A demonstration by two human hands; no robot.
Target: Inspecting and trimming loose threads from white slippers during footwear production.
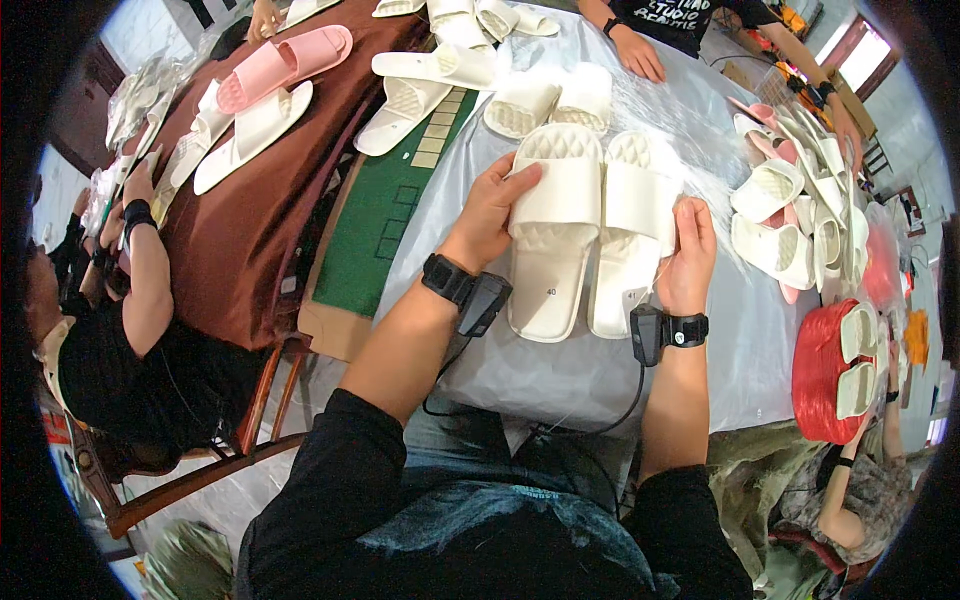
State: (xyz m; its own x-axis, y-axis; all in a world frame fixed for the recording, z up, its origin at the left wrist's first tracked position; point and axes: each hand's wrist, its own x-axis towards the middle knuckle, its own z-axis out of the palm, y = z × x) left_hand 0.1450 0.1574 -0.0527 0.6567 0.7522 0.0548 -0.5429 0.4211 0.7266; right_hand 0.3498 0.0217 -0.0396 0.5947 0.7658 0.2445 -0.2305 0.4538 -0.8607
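Note:
Two cream slide slippers lie side by side on the pale plastic-covered table (560,370). My left hand (490,212) grips the outer edge of the left slipper (553,232), thumb resting on its band. My right hand (688,255) holds the outer edge of the right slipper (628,232). Both wrists carry black straps with small devices.
More cream slippers (540,100) lie further up the table, and a heap (795,205) sits at the right. A pink pair (285,62) rests on the maroon cloth (240,230). A red basket (825,370) holds slippers. Other people sit at the left, top and lower right.

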